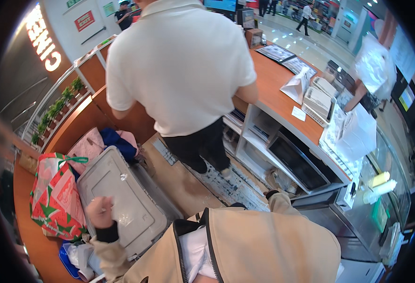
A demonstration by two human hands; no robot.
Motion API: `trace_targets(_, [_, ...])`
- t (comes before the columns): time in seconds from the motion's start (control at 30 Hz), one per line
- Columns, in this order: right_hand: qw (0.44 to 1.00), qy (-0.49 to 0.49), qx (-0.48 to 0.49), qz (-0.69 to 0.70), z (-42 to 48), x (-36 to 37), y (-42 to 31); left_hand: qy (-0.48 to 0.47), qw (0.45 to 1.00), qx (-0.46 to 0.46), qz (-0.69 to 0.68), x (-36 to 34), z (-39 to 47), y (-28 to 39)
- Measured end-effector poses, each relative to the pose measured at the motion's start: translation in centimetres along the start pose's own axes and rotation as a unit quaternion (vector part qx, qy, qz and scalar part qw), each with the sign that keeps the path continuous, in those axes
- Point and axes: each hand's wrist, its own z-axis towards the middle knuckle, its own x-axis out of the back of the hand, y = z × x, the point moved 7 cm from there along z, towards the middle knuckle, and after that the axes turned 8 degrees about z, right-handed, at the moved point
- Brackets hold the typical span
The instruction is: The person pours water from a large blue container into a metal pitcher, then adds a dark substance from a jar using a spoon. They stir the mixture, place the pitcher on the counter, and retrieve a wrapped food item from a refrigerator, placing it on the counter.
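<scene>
My left hand (100, 212), slightly blurred, is over the grey plastic lid (122, 191) of a storage bin. Its fingers are curled in, and I see nothing held in them. Left of it stands a red and green shopping bag (60, 198) with a watermelon print. Only a sliver of my right hand (266, 193) shows past its dark cuff, low beside the counter's open shelves (251, 155); its fingers are hidden. Directly ahead, a person in a white polo shirt (179, 67) stands with their back to me, inside the counter.
A wooden counter (278, 109) on the right bears an open menu (276, 53), a white basket (315, 113) of papers and squeeze bottles (384, 185). A dark flat-fronted appliance (299, 162) sits on a shelf. The floor covering (228, 184) is worn. Potted plants (55, 109) line the left.
</scene>
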Motion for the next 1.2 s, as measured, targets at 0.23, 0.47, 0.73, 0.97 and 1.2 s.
trace_targets(0.23, [0.733,-0.335,0.155,0.571,-5.5,-0.7,-14.0,-0.183,0.962,-0.021,-0.200,-18.6,1.6,9.8])
trace_targets(0.47, [0.515,-0.607,0.274,0.540,-22.9,5.2,-37.4,-0.123,0.936,-0.310,-0.113,-25.5,10.6,24.6])
trace_targets(0.73, [0.470,-0.270,0.747,0.385,-27.8,17.0,-46.5,0.099,0.898,0.156,-0.400,-36.7,23.4,21.2])
trace_targets(0.97, [0.604,-0.001,0.790,0.106,-21.8,21.4,-52.7,-0.124,0.548,0.317,-0.764,-47.1,26.6,16.5])
trace_targets(1.2, [0.584,-0.102,0.803,0.064,-19.9,21.4,-57.6,-0.093,0.441,0.511,-0.731,-50.1,27.3,11.4])
